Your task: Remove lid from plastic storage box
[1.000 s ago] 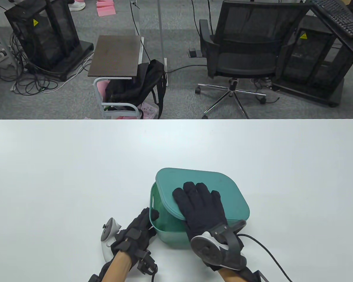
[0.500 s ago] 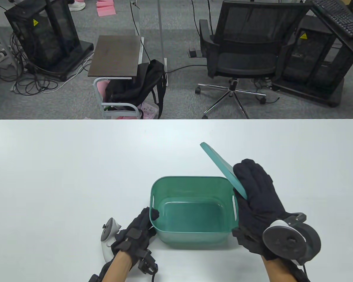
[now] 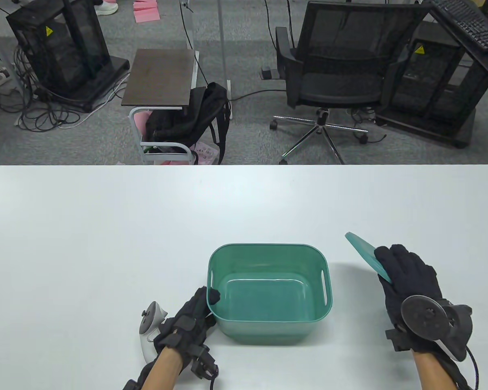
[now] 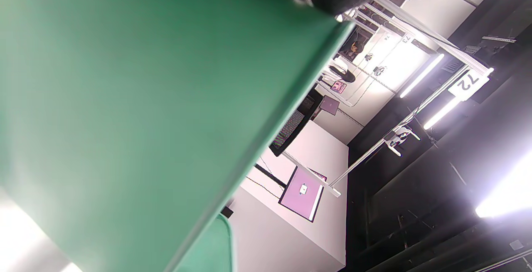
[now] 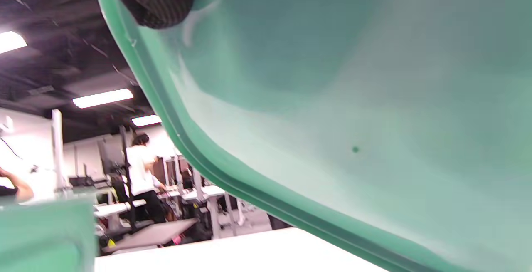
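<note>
Your right hand [image 3: 408, 284] grips the green lid [image 3: 366, 254], tilted on edge, well right of the open storage box [image 3: 268, 292] on the bench [image 3: 105, 243]. Your left hand [image 3: 191, 321] holds the box's near-left corner. A hanging sign [image 4: 469, 84] reads 72.

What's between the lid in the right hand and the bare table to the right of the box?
Nothing visible. The right hand holds the lid tilted on edge, already off the box, over bare white table. The left hand grips the box's near-left corner, away from the lid.
</note>
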